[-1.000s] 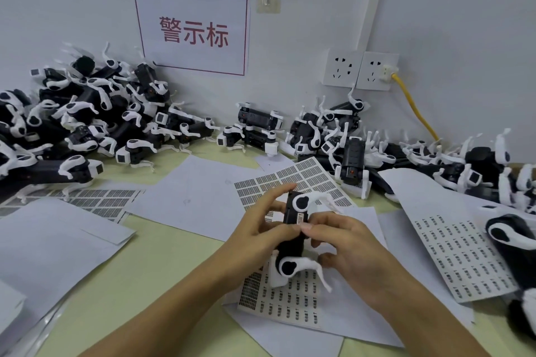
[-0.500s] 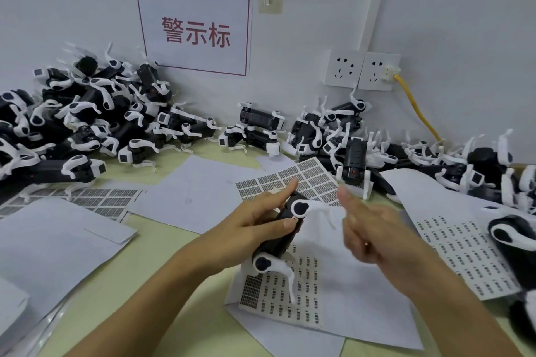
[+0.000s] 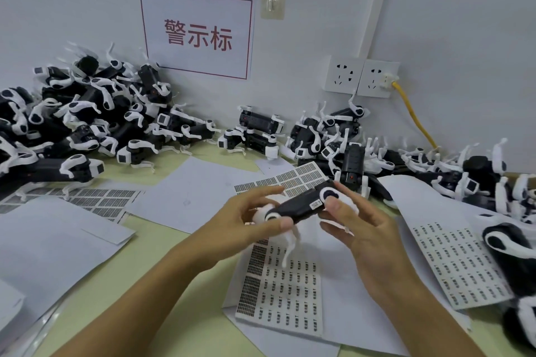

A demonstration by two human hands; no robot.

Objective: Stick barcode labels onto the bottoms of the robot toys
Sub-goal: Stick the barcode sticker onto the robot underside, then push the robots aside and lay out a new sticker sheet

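Robot toy [image 3: 301, 206], black body with white legs: held level above the label sheet [image 3: 280, 284] on the table [image 3: 150, 269], a small barcode label [image 3: 316, 205] visible on its underside. Left hand [image 3: 246, 220] pinched one end between thumb and curled fingers. Right hand [image 3: 356, 229], half open, touched the other end with thumb and fingertips.

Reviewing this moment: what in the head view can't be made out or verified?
- Print on the small label on the held robot toy: too small to read.
- The toy's white legs: motion-blurred, partly behind the left hand and right hand.
- Barcodes on the label sheet: too small to read.
- Toy at the right edge: cut off by the frame.
- Whether the piled toys are labelled: undersides mostly hidden.
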